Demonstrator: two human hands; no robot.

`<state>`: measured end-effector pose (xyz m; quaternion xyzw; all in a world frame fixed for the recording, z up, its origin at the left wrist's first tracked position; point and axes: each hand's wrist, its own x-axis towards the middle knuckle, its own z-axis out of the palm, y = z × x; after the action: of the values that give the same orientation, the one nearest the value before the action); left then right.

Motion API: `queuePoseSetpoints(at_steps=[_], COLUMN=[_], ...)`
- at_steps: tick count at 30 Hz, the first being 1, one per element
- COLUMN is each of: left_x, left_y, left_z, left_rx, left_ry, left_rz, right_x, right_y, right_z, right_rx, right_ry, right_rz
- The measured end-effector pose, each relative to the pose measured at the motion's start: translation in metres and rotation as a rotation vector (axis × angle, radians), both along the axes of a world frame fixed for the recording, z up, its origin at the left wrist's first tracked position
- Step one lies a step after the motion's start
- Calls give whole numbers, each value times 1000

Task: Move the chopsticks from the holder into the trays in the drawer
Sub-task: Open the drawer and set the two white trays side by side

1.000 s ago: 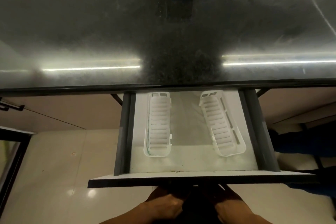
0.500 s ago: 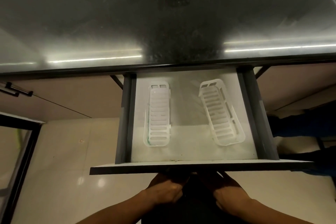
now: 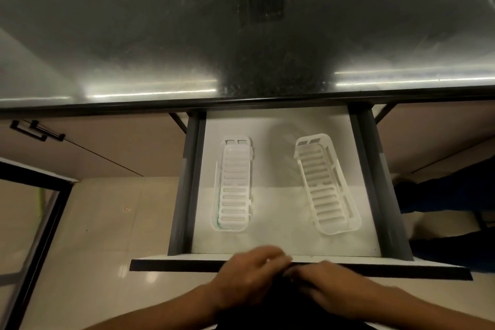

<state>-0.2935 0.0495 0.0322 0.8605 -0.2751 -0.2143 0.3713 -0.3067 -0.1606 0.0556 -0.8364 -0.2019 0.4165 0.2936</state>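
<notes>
Drawer open, both hands at its front edge.

Two white slotted trays (image 3: pixel 235 185) (image 3: pixel 326 185) lie in the drawer (image 3: pixel 267 241); the left hand (image 3: pixel 249 270) and right hand (image 3: pixel 329 284), blurred, rest on the front panel with fingers loosely extended, holding nothing.

A: How many views?
B: One. Head-worn wide-angle, looking forward and steeply down over an open drawer (image 3: pixel 284 242) pulled out from under a dark countertop (image 3: pixel 160 43).
A: Framing?
B: Countertop fills the top half, drawer centre, floor (image 3: pixel 107 222) lower left. Straight edges bow: lens distortion.
A: How close?
B: Close. The left hand (image 3: pixel 249 273) and right hand (image 3: pixel 329 289) enter from the bottom edge at the drawer front, forearms cut off by the frame.
A: Overlap with another view?
B: None, single camera.
</notes>
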Motion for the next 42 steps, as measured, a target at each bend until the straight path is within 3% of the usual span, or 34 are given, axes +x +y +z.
queuePoseSetpoints(at_steps=[1, 3, 7, 11, 17, 22, 31, 42], left_x=[5, 28, 78, 119, 143, 149, 151, 126], left_y=[2, -2, -10, -10, 4, 10, 30, 20], left_z=[-9, -11, -24, -51, -77, -81, -86, -88], left_rx=[-8, 13, 88, 224, 393, 362, 412, 314], left_ry=[-109, -191, -161, -16, 50, 123, 89, 157], left_rz=[-17, 173, 398, 589, 702, 823, 928, 879], right_x=[11, 35, 85, 119, 127, 122, 121, 103], right_y=[-1, -5, -17, -30, -48, -49, -66, -39], right_z=[6, 12, -14, -47, -85, -91, -89, -96], right_rx=[36, 90, 86, 61, -163, -344, -542, -372], right_ry=[18, 45, -26, -95, -395, -572, -260, -217], right_rz=[-67, -257, -604, -795, -841, -905, -977, -974])
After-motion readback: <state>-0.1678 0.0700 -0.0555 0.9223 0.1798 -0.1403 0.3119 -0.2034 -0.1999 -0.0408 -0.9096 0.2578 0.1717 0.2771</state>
